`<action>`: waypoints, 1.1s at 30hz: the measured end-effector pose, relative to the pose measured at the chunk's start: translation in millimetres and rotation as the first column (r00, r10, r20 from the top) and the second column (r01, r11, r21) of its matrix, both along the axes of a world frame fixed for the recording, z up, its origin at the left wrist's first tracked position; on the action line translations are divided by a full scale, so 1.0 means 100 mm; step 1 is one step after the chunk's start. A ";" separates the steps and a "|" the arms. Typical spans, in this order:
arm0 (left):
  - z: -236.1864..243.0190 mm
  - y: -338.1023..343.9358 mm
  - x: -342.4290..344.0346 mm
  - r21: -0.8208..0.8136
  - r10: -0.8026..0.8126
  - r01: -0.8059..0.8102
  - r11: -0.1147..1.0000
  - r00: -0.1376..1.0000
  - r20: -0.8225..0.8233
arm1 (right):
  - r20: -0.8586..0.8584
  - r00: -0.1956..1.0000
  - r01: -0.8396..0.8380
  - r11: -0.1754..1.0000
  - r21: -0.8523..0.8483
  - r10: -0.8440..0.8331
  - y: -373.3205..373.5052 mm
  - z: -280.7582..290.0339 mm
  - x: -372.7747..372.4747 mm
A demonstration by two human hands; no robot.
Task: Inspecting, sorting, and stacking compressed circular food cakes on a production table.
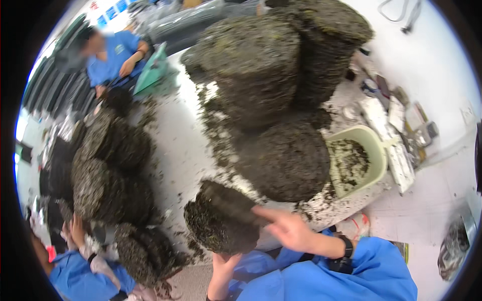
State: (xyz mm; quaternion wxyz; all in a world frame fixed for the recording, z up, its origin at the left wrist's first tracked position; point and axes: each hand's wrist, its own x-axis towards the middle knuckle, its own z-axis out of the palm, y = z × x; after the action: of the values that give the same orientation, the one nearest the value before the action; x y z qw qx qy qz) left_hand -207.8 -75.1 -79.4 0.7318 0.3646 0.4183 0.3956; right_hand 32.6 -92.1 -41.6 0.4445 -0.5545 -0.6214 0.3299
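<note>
My left hand (224,265) grips a round, dark, flaky cake that looks like dried seaweed (221,216) from below and holds it tilted over the table's near edge. Most of those fingers are hidden behind the cake. My right hand (291,230) is at its right side, index finger stretched out against the rim; slight blur softens the other fingers, and nothing shows in them. Just beyond lies a low stack of similar round cakes (286,160). Behind that rise tall stacks (253,70) of the same dark sheets.
A pale green bin (374,173) with dark crumbs stands right of the low stack. Tools and small items (401,110) clutter the right edge. More stacks (110,185) line the left side of the white table (175,145). Two co-workers in blue (118,57) work at the left.
</note>
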 end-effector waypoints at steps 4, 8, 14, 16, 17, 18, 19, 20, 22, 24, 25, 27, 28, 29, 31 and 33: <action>0.02 0.08 -0.23 -0.090 0.104 -0.086 0.992 0.971 0.213 | -0.452 0.737 0.548 0.836 -0.037 -0.503 -0.24 -0.09 0.44; -0.15 0.12 -0.43 -0.202 0.138 -0.063 0.977 0.913 0.384 | -0.778 0.186 0.706 0.632 -0.320 -0.601 0.05 0.56 0.55; -0.12 0.11 -0.46 -0.153 0.147 -0.096 0.984 0.916 0.372 | -0.087 0.689 0.719 0.665 0.202 -0.719 -0.49 0.21 1.06; -0.18 0.14 -0.42 -0.126 0.088 -0.032 0.991 0.878 0.470 | 0.419 0.758 0.277 0.829 0.486 -0.500 -0.23 0.52 0.97; -0.07 0.15 -0.36 -0.141 0.172 -0.126 0.982 0.904 0.392 | 0.630 0.667 0.166 0.904 0.394 -0.397 -0.20 0.49 0.96; -0.01 0.18 -0.30 -0.143 0.254 -0.219 0.965 0.917 0.307 | 0.781 0.549 0.145 0.954 0.262 -0.298 -0.17 0.39 0.93; -0.01 0.24 -0.24 -0.145 0.229 -0.192 0.971 0.919 0.320 | 0.760 0.579 0.176 0.955 0.238 -0.296 -0.18 0.28 0.91; -0.02 0.27 -0.21 -0.053 0.216 -0.210 0.976 0.941 0.262 | 0.693 0.646 0.213 0.947 0.238 -0.320 -0.23 0.24 0.89; -0.12 0.35 -0.12 0.057 0.263 -0.268 0.962 0.962 0.079 | 0.622 0.698 0.263 0.935 0.239 -0.355 -0.32 0.22 0.93; -0.19 0.46 0.07 0.307 0.214 -0.185 0.934 0.975 -0.063 | 0.562 0.688 0.343 0.888 0.305 -0.459 -0.36 0.22 0.96; -0.19 0.54 0.22 0.525 0.206 -0.067 0.848 0.955 -0.211 | 0.563 0.681 0.350 0.884 0.311 -0.468 -0.37 0.22 0.98; -0.12 0.68 0.65 0.793 0.164 0.004 0.609 0.978 -0.131 | 0.518 0.695 0.380 0.866 0.325 -0.499 -0.40 0.20 1.04; 0.16 0.74 0.89 0.806 0.151 0.350 0.477 0.871 -0.468 | 0.527 0.673 0.388 0.855 0.345 -0.518 -0.42 0.19 1.09; 0.43 0.76 1.08 0.676 0.199 0.661 0.325 0.651 -0.732 | 0.530 0.661 0.404 0.847 0.345 -0.531 -0.45 0.16 1.14; 0.44 0.68 1.28 0.666 0.134 0.717 0.206 0.653 -0.745 | 0.441 0.681 0.470 0.811 0.349 -0.584 -0.45 0.10 1.20; 0.41 0.64 1.31 0.646 0.128 0.744 0.172 0.633 -0.763 | 0.411 0.684 0.509 0.798 0.323 -0.603 -0.48 0.09 1.23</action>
State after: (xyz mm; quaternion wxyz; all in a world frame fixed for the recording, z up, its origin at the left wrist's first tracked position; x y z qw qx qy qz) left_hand -76.8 -11.1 -38.1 0.2130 0.9250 0.2258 0.2191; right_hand 155.3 -140.3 -32.5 0.3982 -0.7390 -0.5424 -0.0329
